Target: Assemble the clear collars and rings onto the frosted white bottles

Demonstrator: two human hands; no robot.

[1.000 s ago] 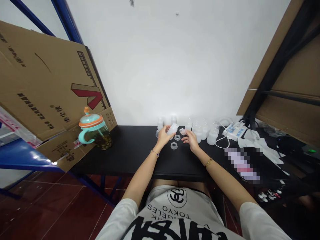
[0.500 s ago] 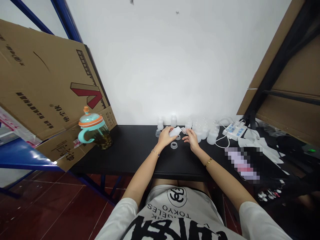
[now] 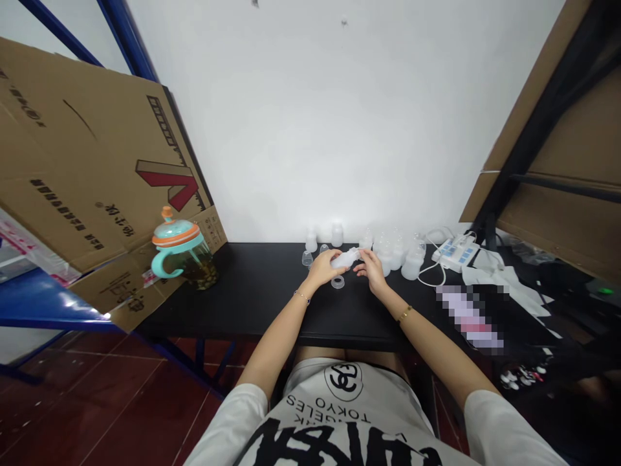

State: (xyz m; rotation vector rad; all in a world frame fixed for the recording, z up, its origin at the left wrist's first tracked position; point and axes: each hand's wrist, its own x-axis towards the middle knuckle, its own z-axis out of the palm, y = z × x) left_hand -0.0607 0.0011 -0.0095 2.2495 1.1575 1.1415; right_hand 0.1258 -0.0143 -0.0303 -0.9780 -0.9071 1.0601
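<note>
In the head view, my left hand (image 3: 320, 269) is wrapped round a small frosted-white baby bottle (image 3: 342, 260), which lies tilted with its mouth to the right. My right hand (image 3: 372, 270) pinches a small translucent piece (image 3: 357, 253) against that mouth; the fingers hide part of it, and I cannot tell its exact kind. Just below the bottle, a clear screw ring (image 3: 338, 282) rests on the black table (image 3: 262, 291). Beyond my left hand stand clear dome caps (image 3: 307, 259) and two white bottles, one of them (image 3: 337, 234) near the wall.
Several capped bottles (image 3: 412, 264) cluster right of my right hand. Farther right are a white power strip (image 3: 456, 252) with cables and some white papers (image 3: 507, 288). A turquoise-handled pitcher (image 3: 180, 249) stands at the left, before a large cardboard box (image 3: 97, 155).
The bottle's mouth and the translucent piece, apart before, now meet. The bottle has shifted slightly right and covers the ring that showed behind it. Both arms stay nearly in place.
</note>
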